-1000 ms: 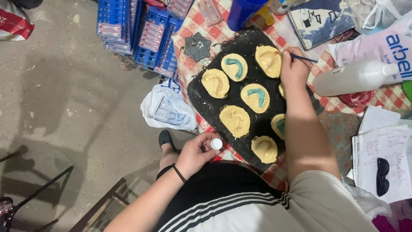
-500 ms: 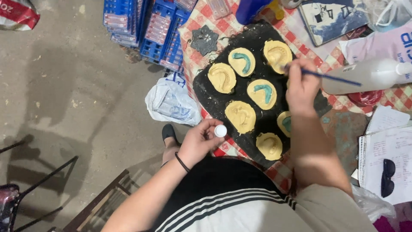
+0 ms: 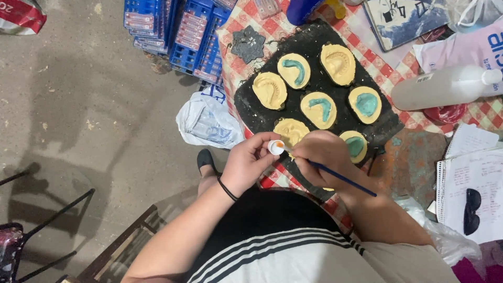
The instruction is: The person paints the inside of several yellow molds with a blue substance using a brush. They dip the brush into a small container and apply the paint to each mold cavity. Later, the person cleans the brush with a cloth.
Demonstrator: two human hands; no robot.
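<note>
Yellow plaster moulds [image 3: 319, 109] crowd a black tray [image 3: 255, 111]; left hand [image 3: 246, 163] pinches a small white pot [image 3: 276, 147], right hand [image 3: 320, 157] grips a thin blue brush [image 3: 343, 179].

Matt yellow plaster casts [image 3: 270, 90], rough black tray [image 3: 314, 39], glossy plastic bottle [image 3: 445, 86], checked cloth [image 3: 398, 63]

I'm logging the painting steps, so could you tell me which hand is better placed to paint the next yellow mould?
Right, probably: the right hand holds the brush beside the yellow moulds, while the left hand holds the small paint pot.
</note>
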